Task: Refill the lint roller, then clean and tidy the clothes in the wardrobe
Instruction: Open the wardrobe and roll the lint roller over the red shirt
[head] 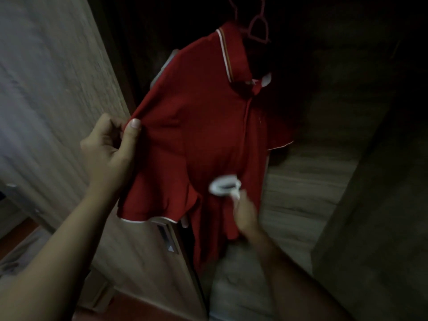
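Observation:
A red polo shirt (203, 126) with white trim hangs on a pink hanger (257, 26) inside the dark wardrobe. My left hand (111, 147) pinches the shirt's left sleeve edge and holds the cloth stretched out. My right hand (246, 215), blurred by motion, grips the handle of a white lint roller (225, 186). The roller head lies against the lower front of the shirt.
A wooden wardrobe door (46, 89) stands open at the left. A lower wooden panel with a recessed handle (168, 237) sits below the shirt. The wardrobe floor (305, 181) and a side wall (370, 205) are at the right. Something grey hangs behind the shirt.

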Tool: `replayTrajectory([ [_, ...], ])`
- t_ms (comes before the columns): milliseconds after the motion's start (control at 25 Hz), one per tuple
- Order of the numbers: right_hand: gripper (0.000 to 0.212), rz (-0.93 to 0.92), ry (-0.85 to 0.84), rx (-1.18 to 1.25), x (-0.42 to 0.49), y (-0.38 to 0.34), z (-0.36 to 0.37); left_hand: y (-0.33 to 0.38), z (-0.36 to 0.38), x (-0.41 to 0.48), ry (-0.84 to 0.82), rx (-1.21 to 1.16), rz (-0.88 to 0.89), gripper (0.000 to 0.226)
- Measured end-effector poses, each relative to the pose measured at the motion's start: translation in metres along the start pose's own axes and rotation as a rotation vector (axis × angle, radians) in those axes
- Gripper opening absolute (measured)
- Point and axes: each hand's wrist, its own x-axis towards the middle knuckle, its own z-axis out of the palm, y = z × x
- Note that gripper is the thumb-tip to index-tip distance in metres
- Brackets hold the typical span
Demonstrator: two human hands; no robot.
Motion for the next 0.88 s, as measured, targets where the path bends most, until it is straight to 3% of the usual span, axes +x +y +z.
replayTrajectory([
  [120, 0.029, -0.095, 0.256, 0.059, 0.054, -0.066, -0.049, 0.0, 0.002, 0.0, 0.007, -0.009, -0.004, 0.028],
  [240, 0.028, -0.188, 0.298, 0.137, 0.068, -0.086, -0.054, 0.0, 0.001, 0.001, 0.004, 0.005, -0.024, 0.027],
  [320, 0.032, -0.132, 0.225, 0.104, 0.052, -0.045, -0.016, -0.002, 0.002, 0.002, -0.003, -0.012, -0.02, 0.027],
  [440, 0.05, 0.165, -0.069, 0.025, 0.003, 0.048, 0.053, -0.002, 0.001, 0.002, -0.003, -0.003, 0.008, 0.026],
  [520, 0.062, 0.2, -0.169, -0.019, -0.024, 0.088, 0.075, -0.001, 0.001, 0.001, -0.007, 0.007, 0.014, 0.026],
  [640, 0.043, 0.127, -0.018, 0.007, 0.002, 0.067, 0.048, 0.0, 0.001, 0.002, 0.002, 0.023, -0.012, 0.026],
  [880, 0.034, -0.071, 0.361, 0.073, 0.099, -0.066, -0.069, -0.002, 0.004, -0.002, 0.036, 0.031, -0.035, 0.027],
])
